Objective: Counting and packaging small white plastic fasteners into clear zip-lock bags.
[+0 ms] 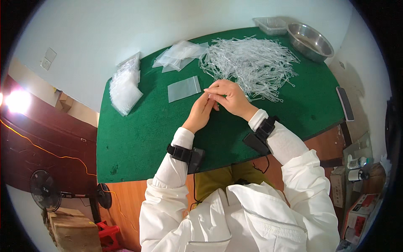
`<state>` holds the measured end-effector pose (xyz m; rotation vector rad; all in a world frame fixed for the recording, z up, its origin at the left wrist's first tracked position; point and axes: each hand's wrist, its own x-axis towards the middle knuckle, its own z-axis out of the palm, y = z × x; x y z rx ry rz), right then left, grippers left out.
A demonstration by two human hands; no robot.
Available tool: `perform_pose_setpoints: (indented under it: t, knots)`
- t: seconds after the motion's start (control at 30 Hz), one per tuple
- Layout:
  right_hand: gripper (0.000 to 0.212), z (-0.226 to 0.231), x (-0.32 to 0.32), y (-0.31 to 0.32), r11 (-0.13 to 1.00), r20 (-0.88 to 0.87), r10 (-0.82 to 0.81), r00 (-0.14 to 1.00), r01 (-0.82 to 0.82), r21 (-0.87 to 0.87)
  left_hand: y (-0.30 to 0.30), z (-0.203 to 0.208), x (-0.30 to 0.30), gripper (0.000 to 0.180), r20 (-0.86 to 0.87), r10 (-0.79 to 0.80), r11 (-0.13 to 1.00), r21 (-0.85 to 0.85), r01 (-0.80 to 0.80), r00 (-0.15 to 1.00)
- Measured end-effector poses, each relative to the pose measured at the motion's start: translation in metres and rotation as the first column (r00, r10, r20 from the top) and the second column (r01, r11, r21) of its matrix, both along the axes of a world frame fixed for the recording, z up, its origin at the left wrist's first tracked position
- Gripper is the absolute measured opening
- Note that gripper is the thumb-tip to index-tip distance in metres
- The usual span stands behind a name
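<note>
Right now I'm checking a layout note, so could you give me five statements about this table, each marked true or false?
1. The bowl is at the far right of the table. True.
2. The left hand and right hand are at opposite ends of the table. False: their fingers come together near its middle.
3. The single bag lies left of the pile of clear strips. True.
4. The fan stands on the tabletop. False: it is off to the lower left, beside the table.
5. The tabletop is white. False: it is green.
</note>
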<state>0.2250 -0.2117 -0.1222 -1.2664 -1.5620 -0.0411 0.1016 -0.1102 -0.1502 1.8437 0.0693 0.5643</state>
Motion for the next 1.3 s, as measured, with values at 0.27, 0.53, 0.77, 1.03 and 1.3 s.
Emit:
perform_pose_setpoints:
  t: [0.27,0.53,0.77,1.03,1.3]
  knots:
    - [0.022,0.001,0.000,0.002,0.999,0.055,-0.032,0.998,0.032,0.010,-0.002,0.001,0.002,0.014,-0.026,0.037,0.999,0.006,-0.037,0.999]
    - [0.048,0.005,0.011,0.038,0.961,0.250,-0.130,0.959,0.184,-0.206,0.039,0.012,-0.016,0.018,0.071,0.445,0.820,-0.434,-0.374,0.893]
    - [0.086,-0.014,0.020,0.098,0.879,0.476,-0.103,0.873,0.304,-0.368,0.054,0.014,-0.024,0.019,0.167,0.595,0.508,-0.837,-0.206,0.786]
    - [0.086,-0.004,0.017,0.097,0.822,0.332,-0.015,0.943,0.200,-0.533,0.049,0.009,-0.020,0.019,0.141,0.524,0.320,-0.947,-0.041,0.840]
    - [0.078,0.031,-0.001,0.058,0.921,0.480,-0.038,0.876,0.217,-0.323,0.047,0.007,-0.016,0.018,0.116,0.546,0.308,-0.949,-0.070,0.830]
